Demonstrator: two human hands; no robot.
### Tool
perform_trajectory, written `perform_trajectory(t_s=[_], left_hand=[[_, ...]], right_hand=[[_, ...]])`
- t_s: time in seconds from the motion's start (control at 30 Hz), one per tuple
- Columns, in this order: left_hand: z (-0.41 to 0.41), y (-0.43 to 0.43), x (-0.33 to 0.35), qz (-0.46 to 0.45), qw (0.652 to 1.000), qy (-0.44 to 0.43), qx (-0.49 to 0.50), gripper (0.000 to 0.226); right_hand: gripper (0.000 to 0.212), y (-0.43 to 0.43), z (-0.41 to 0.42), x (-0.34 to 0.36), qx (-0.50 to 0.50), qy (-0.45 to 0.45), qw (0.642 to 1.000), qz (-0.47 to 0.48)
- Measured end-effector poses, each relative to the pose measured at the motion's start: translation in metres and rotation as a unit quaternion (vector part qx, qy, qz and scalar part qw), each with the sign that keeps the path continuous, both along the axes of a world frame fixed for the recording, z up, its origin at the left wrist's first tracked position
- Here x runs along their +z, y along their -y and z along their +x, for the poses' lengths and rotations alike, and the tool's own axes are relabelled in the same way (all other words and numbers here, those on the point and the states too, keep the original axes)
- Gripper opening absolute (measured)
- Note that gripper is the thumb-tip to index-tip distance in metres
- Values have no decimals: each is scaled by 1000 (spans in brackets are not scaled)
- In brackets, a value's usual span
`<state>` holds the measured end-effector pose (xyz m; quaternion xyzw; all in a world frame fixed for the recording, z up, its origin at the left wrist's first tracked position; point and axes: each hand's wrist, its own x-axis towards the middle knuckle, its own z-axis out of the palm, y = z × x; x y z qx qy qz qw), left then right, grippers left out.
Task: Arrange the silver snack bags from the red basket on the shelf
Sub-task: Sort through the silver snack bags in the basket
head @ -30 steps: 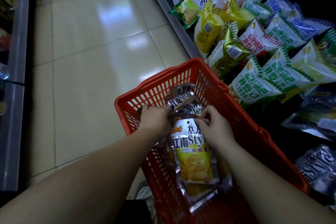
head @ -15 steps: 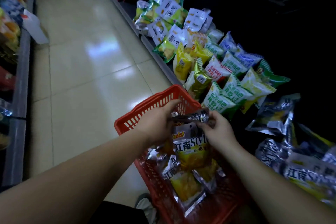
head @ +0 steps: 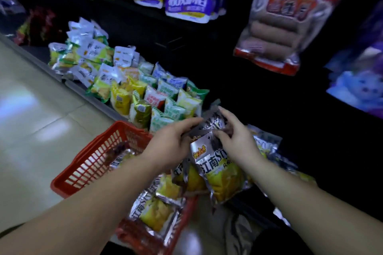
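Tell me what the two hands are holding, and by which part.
Both the left hand and the right hand pinch a bunch of silver snack bags by their top edges.

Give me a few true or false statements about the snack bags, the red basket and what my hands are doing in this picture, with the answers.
1. The left hand and the right hand both grip the tops of the silver snack bags. True.
2. The red basket holds nothing. False: more silver bags lie in it.
3. Green and yellow packets stand beyond the basket's far rim. True.
4. The sausage pack lies in the basket. False: it is up at the top right, above the hands.
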<state>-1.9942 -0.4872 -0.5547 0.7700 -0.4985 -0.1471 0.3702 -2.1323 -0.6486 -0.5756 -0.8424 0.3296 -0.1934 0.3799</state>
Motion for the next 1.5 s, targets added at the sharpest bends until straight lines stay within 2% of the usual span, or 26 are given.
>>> perform_trajectory(t_s=[0.13, 0.27, 0.43, 0.57, 0.7, 0.77, 0.83, 0.87, 0.97, 1.07, 1.17, 1.27, 1.33, 1.43, 1.5], left_hand=[[-48, 61, -3, -14, 997, -11, -80, 48], [-88, 117, -26, -33, 992, -76, -93, 44], [-158, 186, -47, -27, 984, -139, -110, 44], [-231, 253, -51, -64, 973, -178, -131, 38], [-287, 287, -68, -61, 962, -242, -109, 37], [-299, 281, -86, 6, 963, -247, -105, 39], [-300, 269, -109, 63, 965, -223, -119, 41], [-297, 260, -114, 98, 964, -207, -136, 42], [-280, 237, -118, 138, 949, -245, -142, 51], [-252, 211, -114, 161, 951, -243, -99, 48], [-213, 178, -119, 139, 952, -263, -77, 41], [-172, 130, -130, 114, 949, -294, -6, 37], [-147, 93, -144, 100, 960, -257, 43, 39], [-118, 34, -170, 144, 965, -176, 129, 46], [-108, 4, -182, 173, 971, -99, 129, 51]], right_hand=[[63, 45, -63, 0, -77, 6, 997, 23], [68, 99, -114, -21, -95, -2, 994, 45], [69, 160, -193, -32, -148, -34, 988, 17], [77, 203, -257, -27, -283, -73, 955, -53], [99, 209, -304, -34, -384, -118, 906, -133], [100, 202, -315, -43, -396, -168, 901, -58], [92, 193, -320, -56, -365, -188, 910, 59], [85, 187, -319, -62, -335, -196, 918, 83], [64, 170, -305, -68, -253, -246, 934, 61], [46, 154, -277, -65, -194, -280, 938, 59], [30, 133, -236, -65, -131, -281, 949, 56], [20, 108, -189, -64, -65, -263, 961, 60], [17, 87, -156, -64, -26, -253, 965, 68], [14, 47, -107, -84, 21, -222, 972, 73], [16, 15, -80, -104, 29, -193, 976, 99]])
